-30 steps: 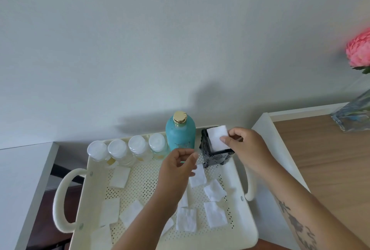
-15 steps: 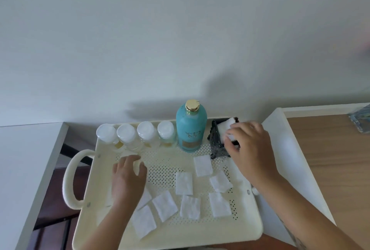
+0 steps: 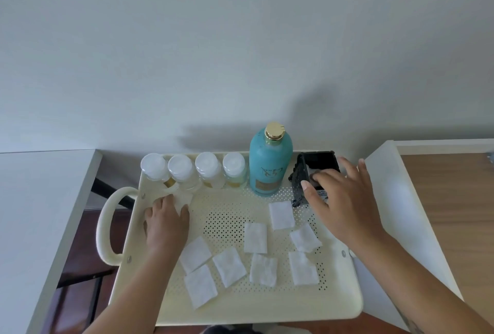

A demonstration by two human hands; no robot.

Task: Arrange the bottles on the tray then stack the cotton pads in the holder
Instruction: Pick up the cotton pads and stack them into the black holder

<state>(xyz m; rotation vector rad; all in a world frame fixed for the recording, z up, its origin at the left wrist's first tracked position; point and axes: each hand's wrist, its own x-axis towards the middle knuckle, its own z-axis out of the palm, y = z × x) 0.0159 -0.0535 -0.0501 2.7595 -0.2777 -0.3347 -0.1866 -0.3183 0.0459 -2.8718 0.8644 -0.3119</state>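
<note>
A cream tray (image 3: 344,304) with small holes in its floor and a loop handle (image 3: 105,226) on the left side stood between two white surfaces. Along its far edge four small clear bottles (image 3: 192,170) with white caps stood upright in a row, close to each other, and just to the right of them stood a tall turquoise bottle (image 3: 270,165) with a gold cap. To the right of this bottle, at the far right corner of the tray, was a black holder (image 3: 318,165), open at the top.

The right hand (image 3: 344,200) was over the holder, palm down, with the fingers (image 3: 324,174) reaching into the opening, where they pressed on a white cotton pad (image 3: 311,170). The thumb lay outside, against the near wall of the holder. The fingers were spread and not clenched; whether they pinched the pad I could not tell.

The left hand (image 3: 167,218) lay on the far left part of the tray, just in front of the small bottles. Its fingers were bent down on a cotton pad, of which a white corner (image 3: 184,197) showed beyond the fingertips. The grip itself was hidden under the hand.

Seven more cotton pads (image 3: 255,237) lay flat and loose on the floor of the tray, in the middle and near part, mostly apart; two on the left side touched or overlapped a little. To the right was a wooden table (image 3: 451,221).
</note>
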